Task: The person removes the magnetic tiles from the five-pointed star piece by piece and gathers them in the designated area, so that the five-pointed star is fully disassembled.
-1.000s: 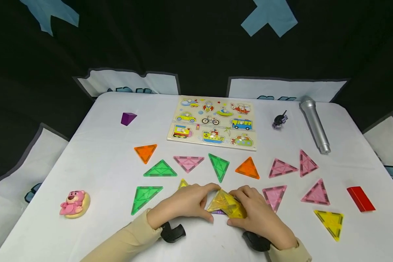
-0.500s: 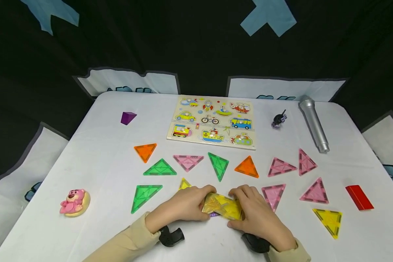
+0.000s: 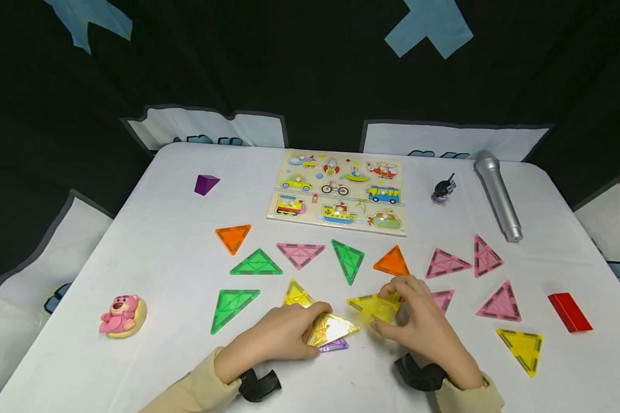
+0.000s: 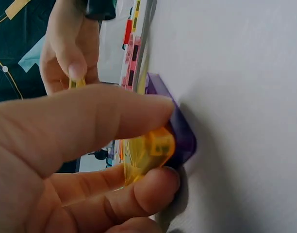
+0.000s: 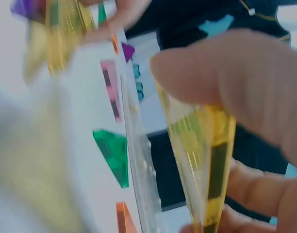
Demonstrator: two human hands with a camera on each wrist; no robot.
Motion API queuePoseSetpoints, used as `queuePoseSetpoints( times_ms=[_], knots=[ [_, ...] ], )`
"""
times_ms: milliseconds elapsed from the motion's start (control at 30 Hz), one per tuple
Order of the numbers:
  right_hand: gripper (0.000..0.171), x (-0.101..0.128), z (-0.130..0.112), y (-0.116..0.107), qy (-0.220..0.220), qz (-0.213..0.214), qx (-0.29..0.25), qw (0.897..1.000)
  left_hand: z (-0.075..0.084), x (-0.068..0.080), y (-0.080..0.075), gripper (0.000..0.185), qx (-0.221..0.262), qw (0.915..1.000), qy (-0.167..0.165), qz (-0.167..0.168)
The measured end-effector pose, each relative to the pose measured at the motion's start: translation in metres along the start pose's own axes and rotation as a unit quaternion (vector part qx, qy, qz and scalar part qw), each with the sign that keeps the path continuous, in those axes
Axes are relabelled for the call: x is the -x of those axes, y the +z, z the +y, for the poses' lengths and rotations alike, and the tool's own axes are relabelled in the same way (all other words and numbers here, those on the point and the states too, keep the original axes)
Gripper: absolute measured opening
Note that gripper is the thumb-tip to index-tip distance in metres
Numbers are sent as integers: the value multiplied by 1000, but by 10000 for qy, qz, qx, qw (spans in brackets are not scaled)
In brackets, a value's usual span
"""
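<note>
Left hand (image 3: 284, 331): knuckles up, fingers curled over the top of a yellow triangle tile (image 3: 332, 329), thumb under its near edge; the grip is a pinch at the tile's left corner.
Left wrist: low over the bench, with a black strap just behind the grip and a cream sleeve behind that.
Right hand (image 3: 418, 321): raised slightly, thumb and fingertips pinching a second yellow tile (image 3: 374, 307) at its right end.
Right wrist: bent inward, black strap behind the grip, cream cuff at the frame's edge.
Spacing: the two grips are apart, not touching.
</note>
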State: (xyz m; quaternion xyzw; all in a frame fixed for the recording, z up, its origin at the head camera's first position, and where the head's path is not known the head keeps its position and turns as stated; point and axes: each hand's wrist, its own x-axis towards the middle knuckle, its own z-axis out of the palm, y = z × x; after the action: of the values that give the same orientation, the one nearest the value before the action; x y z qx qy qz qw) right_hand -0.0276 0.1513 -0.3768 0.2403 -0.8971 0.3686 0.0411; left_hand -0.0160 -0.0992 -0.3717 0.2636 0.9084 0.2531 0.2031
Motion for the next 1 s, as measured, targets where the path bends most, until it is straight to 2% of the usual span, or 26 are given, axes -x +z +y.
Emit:
queuePoseSetpoints(
  times_ms=[100,200,267,400,467,533,600,667,733,767,867,1000],
  knots=[
    [47,-3,5,3,384,253,97,9989,1,3,2,57,-22,9999,69,-104],
    [54,-3,8,10,814,49,339,9961,1,5,4,56,-7,9997,188,-149],
    [56,-3,9,15,951,-175,577,9936,2,6,6,54,40,9996,246,-153],
    [53,-1,9,19,871,-306,761,9928,2,6,9,53,139,9994,309,-118],
    [45,0,7,17,747,-332,528,9953,2,6,10,53,185,9992,340,-107],
    [36,0,4,13,694,-696,85,9951,1,5,10,52,238,9990,363,-109],
    [33,1,0,9,684,-1416,-514,9862,1,5,10,52,321,9987,367,-132],
    [37,3,-4,8,664,-2210,-1060,9672,0,4,10,53,419,9984,366,-138],
    [45,4,-9,12,629,-2798,-1391,9478,0,5,11,53,519,9978,390,-147],
    [46,5,-11,16,613,-2934,-1515,9419,1,5,11,54,596,9972,417,-161],
    [44,7,-16,26,624,-2919,-1605,9408,1,5,12,54,708,9961,519,-130],
    [36,7,-19,32,934,-2850,-1821,9364,0,4,13,54,778,9949,634,-118]
  ],
)
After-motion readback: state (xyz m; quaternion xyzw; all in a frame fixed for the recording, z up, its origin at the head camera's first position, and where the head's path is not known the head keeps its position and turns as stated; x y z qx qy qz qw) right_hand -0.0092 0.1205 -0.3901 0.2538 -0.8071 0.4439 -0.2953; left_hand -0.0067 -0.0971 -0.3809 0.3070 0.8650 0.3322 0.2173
